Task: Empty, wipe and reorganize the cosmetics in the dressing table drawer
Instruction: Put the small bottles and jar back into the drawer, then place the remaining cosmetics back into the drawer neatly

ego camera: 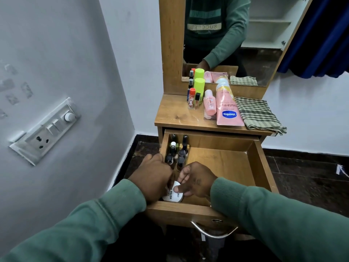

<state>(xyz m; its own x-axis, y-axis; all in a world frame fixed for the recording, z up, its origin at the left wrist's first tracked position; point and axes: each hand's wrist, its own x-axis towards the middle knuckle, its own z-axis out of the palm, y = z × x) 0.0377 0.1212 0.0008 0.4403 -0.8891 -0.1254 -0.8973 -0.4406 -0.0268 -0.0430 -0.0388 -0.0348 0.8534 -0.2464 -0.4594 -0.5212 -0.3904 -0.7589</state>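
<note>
The wooden drawer (222, 159) of the dressing table stands pulled out. Several small nail polish bottles (179, 152) are lined up along its left wall. At the drawer's front left corner lies a round white jar (174, 194) with black lettering. My right hand (196, 179) pinches the jar between thumb and fingers. My left hand (154, 179) is beside it, fingers curled down over the jar's left side; its fingertips are hidden. On the tabletop (173, 114) lie a pink Vaseline tube (227, 108), a pink bottle (210, 103), a green can (199, 86) and small vials (192, 98).
A folded checked cloth (256, 113) lies on the tabletop's right side, partly over the edge. A mirror (226, 35) rises behind the table. A switch panel (47, 131) is on the left wall. The drawer's metal handle (213, 232) faces me. The right part of the drawer floor is bare wood.
</note>
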